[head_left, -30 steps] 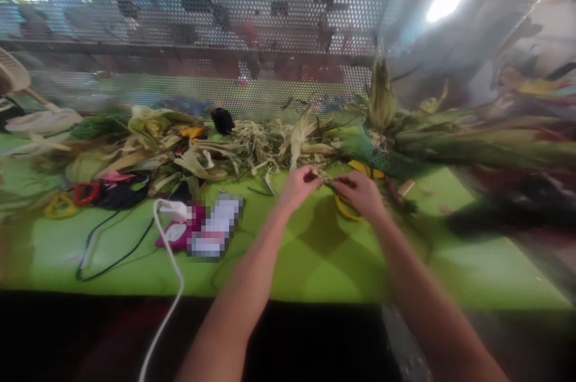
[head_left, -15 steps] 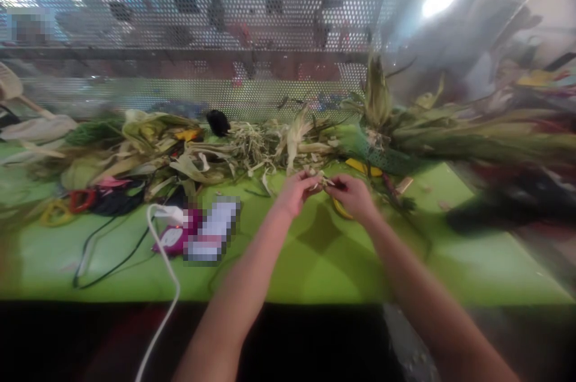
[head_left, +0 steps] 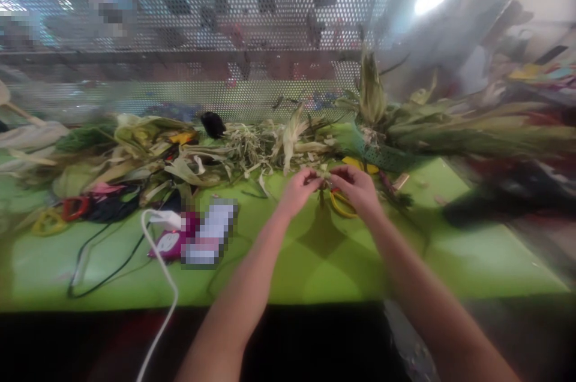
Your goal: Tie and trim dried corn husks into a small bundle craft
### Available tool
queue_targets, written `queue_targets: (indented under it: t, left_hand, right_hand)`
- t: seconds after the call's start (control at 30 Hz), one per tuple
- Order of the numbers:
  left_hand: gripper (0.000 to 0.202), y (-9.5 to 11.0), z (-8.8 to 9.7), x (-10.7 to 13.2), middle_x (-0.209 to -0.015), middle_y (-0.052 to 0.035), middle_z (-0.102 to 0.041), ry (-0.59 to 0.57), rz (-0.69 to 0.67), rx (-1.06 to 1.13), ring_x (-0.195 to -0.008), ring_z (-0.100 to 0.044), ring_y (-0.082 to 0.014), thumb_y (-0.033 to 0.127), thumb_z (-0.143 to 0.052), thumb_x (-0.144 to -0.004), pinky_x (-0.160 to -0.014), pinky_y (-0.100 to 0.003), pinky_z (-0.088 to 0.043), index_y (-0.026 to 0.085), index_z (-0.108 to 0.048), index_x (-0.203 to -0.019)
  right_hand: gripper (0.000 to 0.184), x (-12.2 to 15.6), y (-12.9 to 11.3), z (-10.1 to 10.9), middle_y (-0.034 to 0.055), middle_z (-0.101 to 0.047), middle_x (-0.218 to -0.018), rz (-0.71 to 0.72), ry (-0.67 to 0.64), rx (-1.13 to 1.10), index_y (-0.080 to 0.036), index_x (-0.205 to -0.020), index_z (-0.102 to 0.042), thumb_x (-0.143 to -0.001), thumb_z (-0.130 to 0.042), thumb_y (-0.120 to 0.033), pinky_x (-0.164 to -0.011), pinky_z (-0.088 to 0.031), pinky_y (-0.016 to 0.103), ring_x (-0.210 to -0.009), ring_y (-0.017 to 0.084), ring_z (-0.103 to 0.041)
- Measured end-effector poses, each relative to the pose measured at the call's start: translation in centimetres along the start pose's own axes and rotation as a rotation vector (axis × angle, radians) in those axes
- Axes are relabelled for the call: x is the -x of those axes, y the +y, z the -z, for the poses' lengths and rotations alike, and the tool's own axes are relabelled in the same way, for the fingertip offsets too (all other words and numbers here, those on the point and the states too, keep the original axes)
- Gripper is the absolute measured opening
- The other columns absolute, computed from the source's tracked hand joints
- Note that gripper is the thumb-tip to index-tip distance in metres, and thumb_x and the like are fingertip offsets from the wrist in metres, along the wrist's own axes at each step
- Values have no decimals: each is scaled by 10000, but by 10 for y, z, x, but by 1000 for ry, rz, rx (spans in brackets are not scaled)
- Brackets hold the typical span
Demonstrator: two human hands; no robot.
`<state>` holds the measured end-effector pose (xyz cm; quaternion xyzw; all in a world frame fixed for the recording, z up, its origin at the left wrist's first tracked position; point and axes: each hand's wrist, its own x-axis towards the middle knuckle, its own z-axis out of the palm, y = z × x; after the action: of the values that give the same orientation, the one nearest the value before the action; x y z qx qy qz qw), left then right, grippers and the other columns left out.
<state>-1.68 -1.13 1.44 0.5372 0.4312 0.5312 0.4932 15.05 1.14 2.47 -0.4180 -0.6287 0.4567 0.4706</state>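
Note:
Above the green table point(head_left: 288, 280), my left hand point(head_left: 299, 190) and my right hand point(head_left: 360, 187) meet, fingertips pinched on a small pale piece of corn husk point(head_left: 324, 174). Dark thin ends dangle below it; its exact shape is blurred. Close under my right hand lies a yellow loop point(head_left: 341, 205), which looks like a scissors handle. Just beyond my fingers stands a folded dry corn husk point(head_left: 292, 136), amid a heap of husk scraps point(head_left: 252, 145).
At left lie a phone point(head_left: 210, 232), a magenta power bank point(head_left: 173, 243) with a white cable point(head_left: 173, 292), and red point(head_left: 75, 208) and yellow point(head_left: 47, 221) handles. A green basket point(head_left: 382, 154) and long husks point(head_left: 459, 136) sit right. Behind rises a perforated metal screen point(head_left: 270, 88).
Both hands stay together at nearly the same spot; the husk piece has turned between my fingers, and its dangling ends now show below. The whole view has shifted slightly.

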Motion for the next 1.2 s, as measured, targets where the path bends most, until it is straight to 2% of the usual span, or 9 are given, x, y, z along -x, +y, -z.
queue_targets:
  t: [0.1,0.27,0.37,0.47,0.6,0.7,0.83,0.97,1.2]
  left_hand:
    - [248,2,-3,2,-834,-23,-650,-37,16,31,-787,-599,-127,357,-705,-780,-808,-281,-466,148,-646,-901]
    - [282,-4,-9,2,-748,-5,-638,-77,133,300,-693,-601,-108,360,-763,-716,-750,-276,-479,139,-638,-838]
    - [316,-6,-10,1,-769,-5,-648,-30,166,360,-687,-602,-104,368,-788,-689,-739,-278,-489,145,-636,-854]
    - [351,-4,-8,1,-820,-22,-674,30,190,321,-725,-635,-126,416,-769,-711,-734,-291,-499,153,-629,-897]
    - [354,-3,-5,1,-803,-37,-680,-13,175,172,-702,-637,-135,385,-784,-693,-627,-257,-462,141,-634,-901]
    - [322,-6,-5,1,-784,-31,-666,-1,120,126,-678,-616,-123,321,-794,-671,-597,-245,-436,135,-637,-881]
    - [282,-8,-7,0,-822,-41,-672,4,91,74,-710,-612,-124,278,-771,-691,-658,-262,-459,136,-635,-894]
    - [315,-6,-6,0,-831,-37,-672,-66,74,43,-739,-603,-124,229,-754,-699,-712,-269,-470,146,-635,-978]
    - [279,-6,3,0,-729,22,-598,-129,94,20,-668,-531,-90,246,-747,-694,-667,-239,-435,166,-653,-944]
  right_hand:
    - [335,-1,2,1,25,-668,-733,15,-9,8,-200,-829,-671,-690,-770,-488,-618,-497,296,-643,163,-594]
    - [249,-1,0,0,16,-655,-710,78,-3,51,-195,-750,-660,-699,-758,-418,-635,-480,292,-650,152,-570]
    - [235,-1,0,0,8,-637,-692,69,11,44,-192,-753,-654,-702,-741,-405,-608,-463,278,-629,141,-546]
    - [240,-4,1,2,-2,-612,-688,48,55,-9,-198,-772,-638,-701,-731,-408,-597,-457,267,-631,136,-533]
    - [239,-5,1,4,-8,-595,-706,51,142,-37,-204,-793,-624,-704,-722,-403,-610,-459,261,-641,129,-522]
    - [298,-4,0,4,-1,-606,-734,19,80,-79,-200,-832,-620,-702,-728,-445,-621,-467,266,-657,134,-537]
    - [359,-4,1,5,-18,-549,-625,-37,17,-10,-187,-709,-589,-675,-751,-506,-558,-415,250,-593,121,-491]
    - [390,-4,0,6,-30,-517,-594,-59,60,-50,-188,-667,-570,-671,-744,-537,-524,-366,240,-558,105,-448]
    - [405,-3,0,4,-14,-528,-576,-126,-77,-159,-196,-626,-541,-681,-737,-547,-511,-358,246,-536,106,-448]
